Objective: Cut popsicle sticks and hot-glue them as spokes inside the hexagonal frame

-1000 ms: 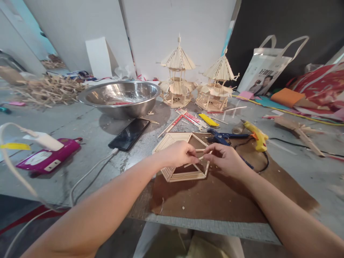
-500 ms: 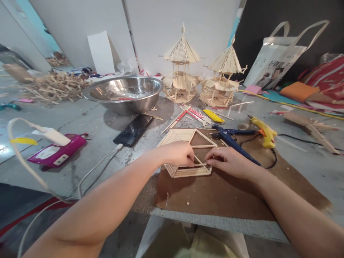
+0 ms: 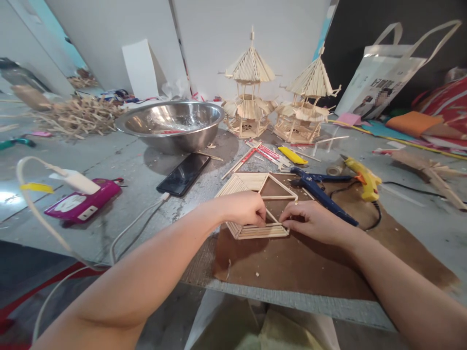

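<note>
A six-sided frame of thin wooden sticks [image 3: 251, 181] lies on a brown sheet [image 3: 270, 267]. Rows of sticks fill its left, back-left and front sections; the right-hand sections show open triangles. Across the front section runs one wooden stick [image 3: 272, 225], against the inner edge of the row there. My left hand [image 3: 246, 208] reaches over the frame, its fingers closed on the stick's left part. At the other end, by the frame's front right corner, my right hand [image 3: 304, 217] pinches the stick between thumb and forefinger. Both fingertips partly hide it.
Behind the frame lie a yellow cutter [image 3: 292, 155], blue pliers-like cutters [image 3: 323, 194] and a yellow glue gun [image 3: 365, 180]. Two stick pavilions [image 3: 250, 73] stand at the back. Leftward are a steel bowl [image 3: 175, 138], a phone [image 3: 184, 175] and a purple power strip [image 3: 82, 201] with a white cable.
The stick has come slightly nearer to me, closing the gap to the front row. Both hands have moved little. The whole view has shifted slightly.
</note>
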`<action>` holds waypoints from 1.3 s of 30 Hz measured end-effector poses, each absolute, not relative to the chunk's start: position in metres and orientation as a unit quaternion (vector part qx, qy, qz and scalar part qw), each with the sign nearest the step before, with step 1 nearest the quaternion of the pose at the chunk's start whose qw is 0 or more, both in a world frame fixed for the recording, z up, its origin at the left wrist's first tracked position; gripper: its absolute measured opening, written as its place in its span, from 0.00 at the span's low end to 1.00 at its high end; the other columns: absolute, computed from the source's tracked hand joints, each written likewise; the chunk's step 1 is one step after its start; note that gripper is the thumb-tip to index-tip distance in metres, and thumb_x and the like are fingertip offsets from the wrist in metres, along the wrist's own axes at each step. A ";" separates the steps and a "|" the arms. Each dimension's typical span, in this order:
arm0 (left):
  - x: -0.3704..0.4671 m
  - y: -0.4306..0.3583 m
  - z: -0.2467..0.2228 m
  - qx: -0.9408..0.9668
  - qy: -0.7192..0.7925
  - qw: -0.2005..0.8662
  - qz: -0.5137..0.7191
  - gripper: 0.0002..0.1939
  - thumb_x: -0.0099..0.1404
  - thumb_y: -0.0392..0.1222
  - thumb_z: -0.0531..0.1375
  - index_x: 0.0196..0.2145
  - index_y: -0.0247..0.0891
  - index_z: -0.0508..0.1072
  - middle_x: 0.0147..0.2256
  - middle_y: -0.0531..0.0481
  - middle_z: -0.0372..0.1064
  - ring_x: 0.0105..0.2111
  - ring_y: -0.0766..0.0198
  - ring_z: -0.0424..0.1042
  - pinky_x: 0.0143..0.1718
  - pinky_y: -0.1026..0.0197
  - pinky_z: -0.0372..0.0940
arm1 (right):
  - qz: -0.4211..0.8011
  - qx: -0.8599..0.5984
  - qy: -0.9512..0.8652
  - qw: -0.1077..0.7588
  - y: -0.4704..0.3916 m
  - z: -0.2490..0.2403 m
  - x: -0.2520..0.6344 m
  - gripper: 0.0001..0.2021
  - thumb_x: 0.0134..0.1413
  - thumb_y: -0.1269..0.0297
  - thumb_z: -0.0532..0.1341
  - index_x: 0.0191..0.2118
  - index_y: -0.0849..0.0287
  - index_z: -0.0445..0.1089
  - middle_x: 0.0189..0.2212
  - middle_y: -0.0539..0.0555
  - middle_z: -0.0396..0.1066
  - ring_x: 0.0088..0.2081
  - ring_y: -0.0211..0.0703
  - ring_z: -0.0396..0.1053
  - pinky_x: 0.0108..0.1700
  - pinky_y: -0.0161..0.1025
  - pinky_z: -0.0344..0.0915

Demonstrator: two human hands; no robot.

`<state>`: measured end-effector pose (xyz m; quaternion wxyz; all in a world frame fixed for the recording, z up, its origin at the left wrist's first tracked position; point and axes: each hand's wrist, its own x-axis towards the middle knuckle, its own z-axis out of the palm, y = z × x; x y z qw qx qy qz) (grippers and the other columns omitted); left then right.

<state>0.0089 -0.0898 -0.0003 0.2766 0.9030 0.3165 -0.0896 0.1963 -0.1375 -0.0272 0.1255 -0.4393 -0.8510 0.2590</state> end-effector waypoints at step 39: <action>0.009 -0.087 -0.001 0.904 0.309 0.275 -0.109 0.07 0.50 0.41 0.56 0.26 0.37 0.73 0.23 0.54 0.69 0.21 0.72 0.60 0.21 0.70 0.51 | 0.259 -0.431 -0.854 0.129 -0.138 -0.031 0.197 0.08 0.48 0.68 0.53 0.31 0.58 0.68 0.30 0.50 0.71 0.32 0.36 0.65 0.36 0.33 0.58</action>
